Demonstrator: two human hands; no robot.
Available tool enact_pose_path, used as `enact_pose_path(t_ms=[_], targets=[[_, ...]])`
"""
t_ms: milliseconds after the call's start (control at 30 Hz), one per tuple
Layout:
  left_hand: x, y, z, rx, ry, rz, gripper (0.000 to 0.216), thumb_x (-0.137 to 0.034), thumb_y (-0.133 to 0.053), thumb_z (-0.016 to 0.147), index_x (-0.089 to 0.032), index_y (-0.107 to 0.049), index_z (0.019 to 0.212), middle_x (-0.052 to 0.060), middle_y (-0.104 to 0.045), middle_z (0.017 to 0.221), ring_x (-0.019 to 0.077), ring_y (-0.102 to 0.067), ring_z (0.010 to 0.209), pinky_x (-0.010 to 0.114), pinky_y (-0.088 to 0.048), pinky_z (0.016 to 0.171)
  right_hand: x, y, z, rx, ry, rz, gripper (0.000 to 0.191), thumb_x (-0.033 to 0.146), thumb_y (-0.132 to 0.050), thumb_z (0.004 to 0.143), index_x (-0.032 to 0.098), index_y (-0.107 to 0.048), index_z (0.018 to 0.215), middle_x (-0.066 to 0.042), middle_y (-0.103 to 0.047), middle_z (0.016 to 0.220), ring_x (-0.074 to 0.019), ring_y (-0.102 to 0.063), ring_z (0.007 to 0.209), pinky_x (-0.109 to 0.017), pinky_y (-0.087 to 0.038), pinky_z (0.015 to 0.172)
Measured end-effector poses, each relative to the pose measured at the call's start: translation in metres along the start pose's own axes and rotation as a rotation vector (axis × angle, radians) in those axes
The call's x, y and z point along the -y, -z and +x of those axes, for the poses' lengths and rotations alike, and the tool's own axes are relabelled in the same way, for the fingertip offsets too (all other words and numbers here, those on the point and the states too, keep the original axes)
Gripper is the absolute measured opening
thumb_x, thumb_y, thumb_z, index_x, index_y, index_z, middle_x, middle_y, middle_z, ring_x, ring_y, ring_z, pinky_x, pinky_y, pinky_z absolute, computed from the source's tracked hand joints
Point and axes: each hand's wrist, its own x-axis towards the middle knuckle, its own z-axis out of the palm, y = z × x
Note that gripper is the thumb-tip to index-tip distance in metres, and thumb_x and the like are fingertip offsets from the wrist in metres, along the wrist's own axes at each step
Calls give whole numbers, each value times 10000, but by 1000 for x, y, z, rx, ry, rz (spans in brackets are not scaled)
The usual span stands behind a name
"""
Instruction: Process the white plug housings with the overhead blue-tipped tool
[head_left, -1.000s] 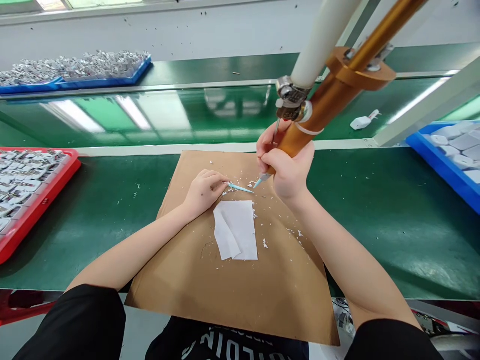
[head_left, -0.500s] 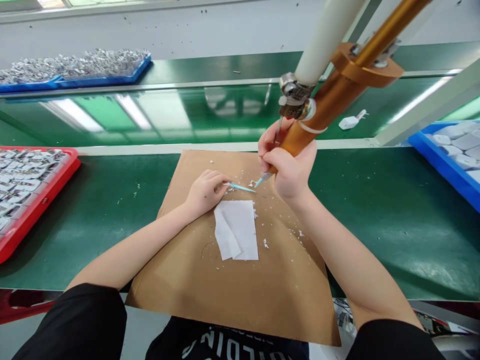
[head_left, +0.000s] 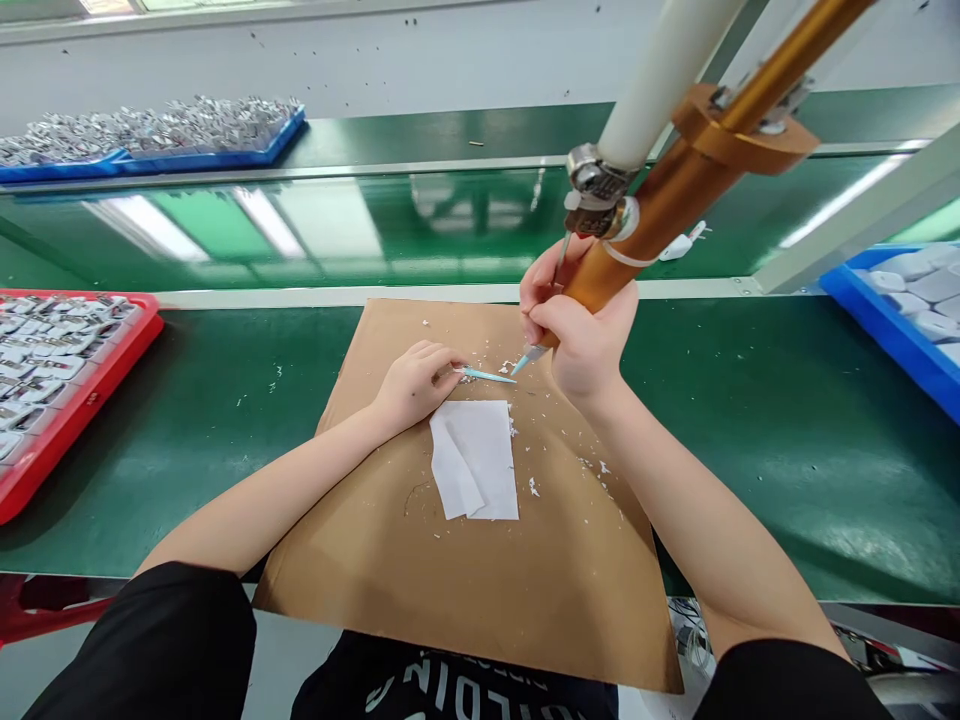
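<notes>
In the head view, my right hand (head_left: 589, 345) is wrapped around an orange metal dispensing tool (head_left: 611, 270), held at a tilt. A narrow light-blue nozzle tip (head_left: 529, 360) points down and left from its lower end. My left hand (head_left: 418, 388) rests on the brown cardboard sheet (head_left: 450, 580). Its thumb and fingers pinch a slim light-blue pointed piece (head_left: 489, 376), whose free end points right, close under the nozzle. Whether the two tips touch I cannot tell. Below them lies a folded white paper (head_left: 480, 460), with small white scraps around it.
A red tray (head_left: 112, 370) of white and metal parts stands left. Blue trays (head_left: 277, 145) of metal pieces sit on the back shelf; a blue bin (head_left: 885, 320) holds white parts at right. A thick white hose (head_left: 667, 80) runs beside the tool. A white plug (head_left: 684, 242) lies behind it.
The white plug at the back has moved left and is now partly behind the tool. Both hands keep nearly the same pose and hold.
</notes>
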Motion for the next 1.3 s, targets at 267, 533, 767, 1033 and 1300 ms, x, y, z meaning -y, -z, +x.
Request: enact_pose_path(t_ms=[267, 533, 767, 1033, 1300], targets=[[-1, 0, 0, 27, -51, -24, 146, -166, -590, 870, -217, -683, 971, -3, -669, 791, 156, -594, 792, 279, -486, 746, 1, -1, -1, 24, 19, 32, 176, 77, -476, 577, 222, -460, 676, 48, -458, 581, -74, -366, 434, -254, -274, 411], [2, -5, -1, 36, -100, 22, 139, -244, -643, 849, -225, -693, 977, 29, -681, 933, 174, -597, 866, 300, -502, 802, 1, -2, 0, -2, 12, 24, 168, 91, -481, 566, 224, -455, 666, 50, -458, 567, -79, -360, 431, -258, -261, 408], [5, -7, -1, 5, -103, 36, 100, -231, -608, 887, -218, -704, 913, 27, -679, 908, 162, -588, 852, 285, -504, 780, 0, -1, 0, 23, 45, 40, 180, 58, -461, 573, 215, -471, 660, 50, -474, 576, -73, -386, 430, -252, -262, 412], [1, -5, -2, -14, -80, 21, 113, -206, -607, 881, -214, -711, 925, 17, -677, 823, 157, -596, 808, 277, -494, 760, -2, -1, 1, 20, 40, 14, 168, 87, -458, 565, 223, -455, 663, 52, -464, 569, -72, -379, 439, -243, -269, 403], [-1, 1, -1, -14, 43, -272, 170, -242, -568, 888, -213, -735, 881, 36, -702, 892, 158, -612, 844, 292, -493, 789, 4, -2, 1, 14, 11, 48, 138, 78, -463, 569, 207, -464, 618, 45, -432, 550, -72, -367, 467, -234, -278, 418]])
